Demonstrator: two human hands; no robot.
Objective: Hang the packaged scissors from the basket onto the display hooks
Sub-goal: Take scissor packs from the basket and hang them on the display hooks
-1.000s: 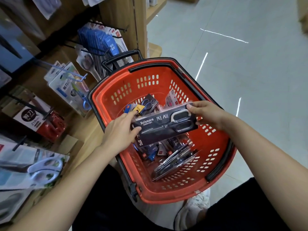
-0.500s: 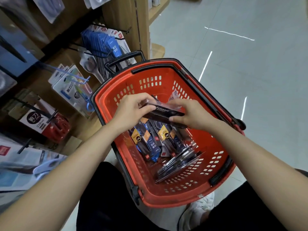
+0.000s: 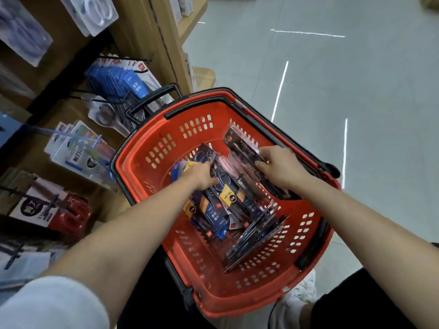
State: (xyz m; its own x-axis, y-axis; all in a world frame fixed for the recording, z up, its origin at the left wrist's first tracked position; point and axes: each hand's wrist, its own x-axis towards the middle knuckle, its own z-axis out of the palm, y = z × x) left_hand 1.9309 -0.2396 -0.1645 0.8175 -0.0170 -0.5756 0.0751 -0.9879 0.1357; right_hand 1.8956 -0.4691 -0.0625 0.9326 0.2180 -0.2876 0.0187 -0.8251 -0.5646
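A red plastic basket (image 3: 147, 148) with a black rim stands on the floor in front of me, holding several packaged scissors (image 3: 228, 205). My right hand (image 3: 281, 168) grips a long black scissors pack (image 3: 242, 144) that leans against the basket's far right side. My left hand (image 3: 202, 173) reaches down among the packs in the middle of the basket; its fingers are hidden between them. Display hooks (image 3: 78, 136) with hanging scissors packs stick out of the wooden shelf on the left.
The wooden display (image 3: 142, 39) on the left carries blue packs (image 3: 123, 84), white packs (image 3: 78, 150) and a red-handled scissors pack (image 3: 57, 210) on hooks. Grey tiled floor (image 3: 332, 79) lies to the right. My shoe (image 3: 301, 295) is under the basket's near corner.
The black pack held by both hands above the basket went down into it. It now leans at the right side under my right hand, and my left hand has dug into the other packs.
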